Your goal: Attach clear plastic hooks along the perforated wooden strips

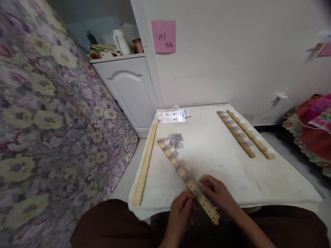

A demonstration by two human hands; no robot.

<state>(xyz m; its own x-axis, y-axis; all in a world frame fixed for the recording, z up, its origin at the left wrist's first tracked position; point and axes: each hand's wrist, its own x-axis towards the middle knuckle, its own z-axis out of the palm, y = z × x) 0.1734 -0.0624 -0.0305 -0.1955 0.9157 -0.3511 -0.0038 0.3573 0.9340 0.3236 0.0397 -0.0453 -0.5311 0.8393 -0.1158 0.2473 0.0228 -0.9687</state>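
A light wooden strip (182,173) with rows of small holes lies slantwise on the table, its near end jutting past the front edge. Small clear plastic pieces sit along it at intervals. My left hand (181,208) is closed at the strip's left edge, thumb and forefinger together; the fingertips are partly hidden. On the other side, my right hand (217,193) has its fingers curled around a small clear plastic piece (198,191) on the strip. Beyond the strip's far end, a little pile of clear and grey pieces (175,139) rests on the cloth.
A bare perforated wooden strip (144,168) lies along the left side of the white-covered table (207,137). Two strips with clear pieces, a left one (236,134) and a right one (250,135), lie at the right. Clear packaging (170,116) is at the back left.
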